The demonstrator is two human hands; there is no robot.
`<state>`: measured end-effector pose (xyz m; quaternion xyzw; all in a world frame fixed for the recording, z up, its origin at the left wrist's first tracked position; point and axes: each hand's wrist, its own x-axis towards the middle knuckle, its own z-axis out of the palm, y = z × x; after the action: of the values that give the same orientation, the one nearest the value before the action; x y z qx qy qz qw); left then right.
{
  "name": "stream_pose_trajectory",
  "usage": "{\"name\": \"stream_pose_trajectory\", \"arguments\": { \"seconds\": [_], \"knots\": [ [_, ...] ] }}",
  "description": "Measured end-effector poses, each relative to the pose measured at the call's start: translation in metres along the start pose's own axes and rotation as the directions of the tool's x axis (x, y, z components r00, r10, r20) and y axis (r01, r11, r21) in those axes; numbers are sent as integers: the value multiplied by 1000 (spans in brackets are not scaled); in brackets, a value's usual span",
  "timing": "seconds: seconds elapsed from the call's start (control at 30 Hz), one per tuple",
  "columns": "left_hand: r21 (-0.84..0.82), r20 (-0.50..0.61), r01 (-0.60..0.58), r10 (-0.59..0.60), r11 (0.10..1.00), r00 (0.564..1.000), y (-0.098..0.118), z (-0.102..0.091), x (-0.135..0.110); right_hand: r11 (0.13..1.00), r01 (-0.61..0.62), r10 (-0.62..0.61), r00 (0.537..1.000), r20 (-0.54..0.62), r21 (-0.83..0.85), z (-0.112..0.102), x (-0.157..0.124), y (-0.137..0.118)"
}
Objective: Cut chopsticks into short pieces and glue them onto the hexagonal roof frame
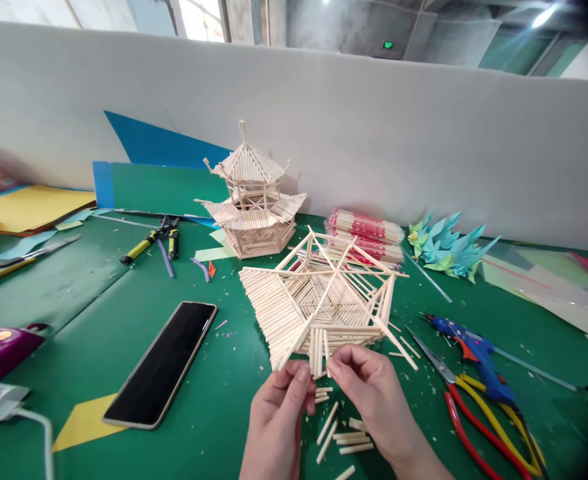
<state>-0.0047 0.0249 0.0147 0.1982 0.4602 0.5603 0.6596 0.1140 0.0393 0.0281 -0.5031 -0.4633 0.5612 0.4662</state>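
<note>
Presently, the wide polygonal frame of pale wooden sticks [323,293] stands on the green desk [234,393], in front of a tiered pagoda model of similar sticks [252,217]. At the frame's near edge, the right hand [369,387] pinches one short pale stick [327,350] with its fingers, while the left hand [285,407] has its fingers pressed together just beside; whether something is between them, I cannot tell. Loose short pieces [353,441] lie between both hands.

A white partition [424,147] stands along the far edge of the green bench [209,433]. Above it show a bright window [201,21], a green sign [388,45] and a lit lamp [544,15].
</note>
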Motion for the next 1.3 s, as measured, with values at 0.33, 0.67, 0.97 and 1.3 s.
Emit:
{"name": "stream_pose_trajectory", "arguments": {
  "seconds": [0.33,0.67,0.97,1.3],
  "knots": [
    [-4,-29,-2,2,1000,1000,1,3,-2,1000,13,-13,1000,8,-4,1,3,1],
    [11,-12,-10,10,1000,1000,0,2,0,1000,29,-29,999,16,8,3,3,-1],
    [28,-24,-9,10,1000,1000,1,3,-2,1000,29,-29,999,18,-8,2,3,-1],
    [24,-7,-9,9,1000,1000,1,3,-1,999,38,-38,999,30,17,3,2,0]
  ]
}}
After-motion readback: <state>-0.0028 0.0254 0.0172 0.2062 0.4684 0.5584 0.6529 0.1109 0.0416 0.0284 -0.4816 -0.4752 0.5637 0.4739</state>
